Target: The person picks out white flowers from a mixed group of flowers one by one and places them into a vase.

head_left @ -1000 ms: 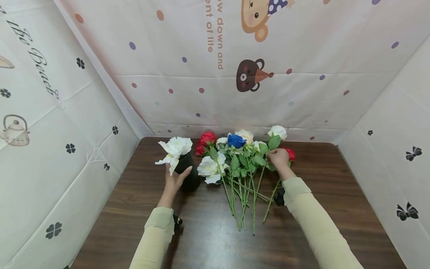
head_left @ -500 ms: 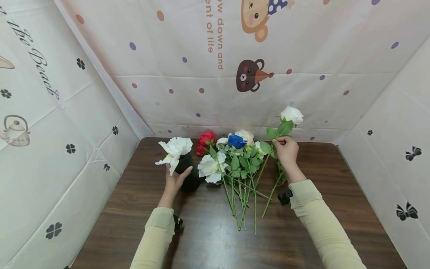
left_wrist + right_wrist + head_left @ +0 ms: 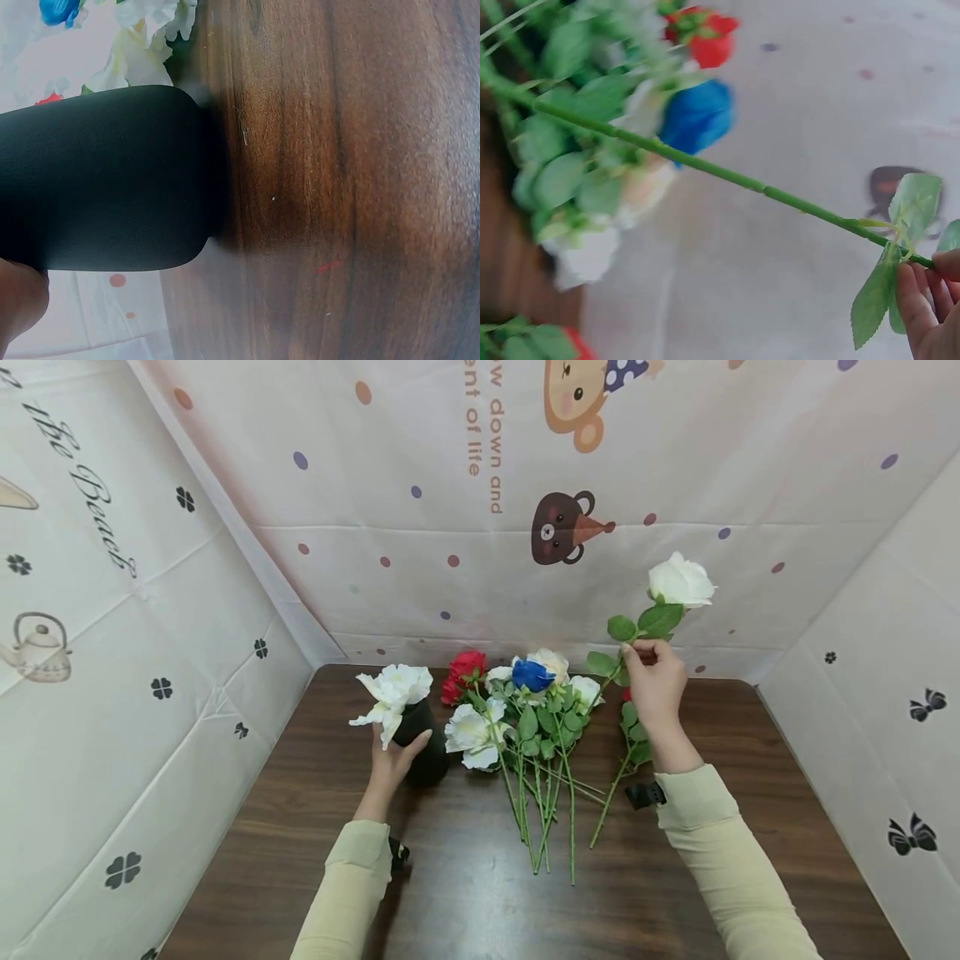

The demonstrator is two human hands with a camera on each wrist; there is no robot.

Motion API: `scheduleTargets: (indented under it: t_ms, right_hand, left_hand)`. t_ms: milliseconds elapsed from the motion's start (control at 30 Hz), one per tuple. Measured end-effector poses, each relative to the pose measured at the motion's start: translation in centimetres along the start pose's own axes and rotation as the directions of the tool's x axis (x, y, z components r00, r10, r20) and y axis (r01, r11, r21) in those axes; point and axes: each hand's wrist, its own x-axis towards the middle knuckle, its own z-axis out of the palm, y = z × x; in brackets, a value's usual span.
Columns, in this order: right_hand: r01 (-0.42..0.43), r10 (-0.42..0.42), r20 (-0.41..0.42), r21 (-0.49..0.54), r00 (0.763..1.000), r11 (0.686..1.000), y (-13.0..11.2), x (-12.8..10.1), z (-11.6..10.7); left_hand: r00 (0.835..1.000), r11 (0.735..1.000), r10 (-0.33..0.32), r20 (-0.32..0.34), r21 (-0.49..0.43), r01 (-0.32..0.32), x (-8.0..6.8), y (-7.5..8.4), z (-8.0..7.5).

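Note:
My right hand [image 3: 656,681] pinches the stem of a white rose [image 3: 681,581] just under its upper leaves, holding it up above the back right of the table. The right wrist view shows the long green stem [image 3: 727,177] slanting away from my fingers past the other flowers. On the left, my left hand [image 3: 392,768] grips a black vase [image 3: 426,760] that stands on the table; a large white flower [image 3: 397,693] sits in its mouth. In the left wrist view the vase [image 3: 112,180] fills the left side, with only a bit of my hand at its edge.
Between the hands lies a pile of artificial flowers: a blue rose [image 3: 533,675], red flowers [image 3: 465,672], a white bloom [image 3: 476,735] and crossing stems [image 3: 572,827]. A separate red-flowered stem [image 3: 611,802] lies near my right wrist. Printed cloth [image 3: 450,585] walls the wooden table [image 3: 480,918].
My right hand has drawn the white rose up out of the pile, moving up and to the right. The left hand and the vase have stayed put.

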Motion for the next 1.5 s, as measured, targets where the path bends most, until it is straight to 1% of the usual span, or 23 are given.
scheduleTargets:
  t_ms: [67,133,233,267,300,367,433,500,567,633,667,767,833,967,1033,1067,1167,1267,1333,1400,1500]
  right_hand:
    - [0.025,-0.023,-0.03,0.068,0.999,0.997,-1.1,-0.2,-0.2]
    - [0.056,-0.049,-0.047,0.14,0.998,0.989,-2.3,-0.5,-0.4]
    - [0.1,-0.09,-0.051,0.245,0.995,0.964,-4.1,-1.2,-0.5]
    - [0.11,-0.099,-0.052,0.289,0.994,0.951,-4.7,-1.4,-0.5]
    - [0.121,-0.109,-0.054,0.335,0.993,0.935,-5.2,-1.7,-0.4]
    - [0.145,-0.133,-0.06,0.428,0.989,0.892,-6.3,-2.4,-0.3]
    - [0.169,-0.159,-0.063,0.518,0.985,0.839,-7.2,-3.0,0.0]
    - [0.181,-0.182,-0.061,0.606,0.981,0.775,-8.1,-3.8,0.4]
    - [0.194,-0.206,-0.06,0.661,0.977,0.725,-8.7,-4.5,0.9]
    - [0.209,-0.234,-0.061,0.699,0.97,0.684,-9.2,-5.4,1.5]
    - [0.215,-0.252,-0.056,0.716,0.966,0.664,-9.4,-5.8,1.9]
    - [0.263,-0.328,-0.05,0.717,0.943,0.646,-9.9,-7.0,3.1]
    - [0.291,-0.371,-0.046,0.712,0.927,0.639,-10.2,-7.6,4.0]
    - [0.346,-0.423,-0.054,0.673,0.904,0.654,-11.0,-8.5,5.5]
    - [0.349,-0.433,-0.042,0.663,0.901,0.662,-11.5,-8.8,6.0]
    - [0.352,-0.445,-0.035,0.669,0.895,0.655,-11.8,-8.9,6.4]
    - [0.389,-0.503,-0.025,0.668,0.864,0.635,-12.0,-9.1,7.6]
    - [0.405,-0.54,0.004,0.657,0.841,0.635,-11.7,-9.1,8.8]
    - [0.399,-0.538,0.044,0.622,0.841,0.674,-11.3,-9.4,9.5]
    - [0.374,-0.518,0.099,0.578,0.85,0.725,-10.8,-9.7,10.1]
    - [0.346,-0.488,0.166,0.516,0.857,0.783,-10.2,-10.0,10.9]
  left_hand:
    - [1.0,1.0,-0.011,0.006,0.001,0.011,0.0,0.0,0.0]
    - [1.0,1.0,-0.021,0.012,0.003,0.021,0.1,0.0,-0.1]
    - [0.999,0.999,-0.038,0.018,-0.004,0.038,0.1,0.0,-0.1]
    - [0.999,0.999,-0.047,0.022,-0.005,0.047,0.1,0.0,-0.1]
    - [0.998,0.998,-0.055,0.025,-0.006,0.055,0.1,0.0,-0.1]
    - [0.997,0.997,-0.071,0.031,-0.009,0.071,0.1,0.0,-0.1]
    - [0.996,0.996,-0.084,0.033,-0.007,0.084,0.1,0.0,-0.1]
    - [0.996,0.996,-0.086,0.032,-0.005,0.087,0.1,0.0,-0.1]
    - [0.996,0.996,-0.088,0.029,-0.004,0.088,0.1,0.0,-0.1]
    - [0.996,0.997,-0.081,0.029,-0.005,0.081,0.1,0.0,-0.1]
    - [0.997,0.997,-0.076,0.027,-0.006,0.077,0.1,0.1,-0.1]
    - [0.998,0.998,-0.062,0.018,-0.013,0.062,0.1,0.1,-0.1]
    - [0.999,0.999,-0.05,0.01,-0.018,0.05,0.1,0.0,-0.1]
    - [0.998,0.998,-0.066,0.015,-0.022,0.066,0.0,0.2,-0.1]
    - [0.996,0.996,-0.085,0.026,-0.018,0.086,0.0,0.3,-0.1]
    - [0.995,0.996,-0.092,0.031,-0.017,0.093,-0.1,0.4,-0.1]
    - [0.993,0.994,-0.109,0.041,-0.009,0.11,-0.1,0.4,-0.1]
    - [0.992,0.993,-0.121,0.045,-0.001,0.121,0.0,0.4,-0.1]
    - [0.99,0.991,-0.136,0.048,0.005,0.136,0.0,0.3,-0.1]
    - [0.988,0.989,-0.148,0.048,0.008,0.148,0.0,0.4,-0.1]
    - [0.986,0.987,-0.162,0.052,0.009,0.161,0.0,0.4,-0.2]
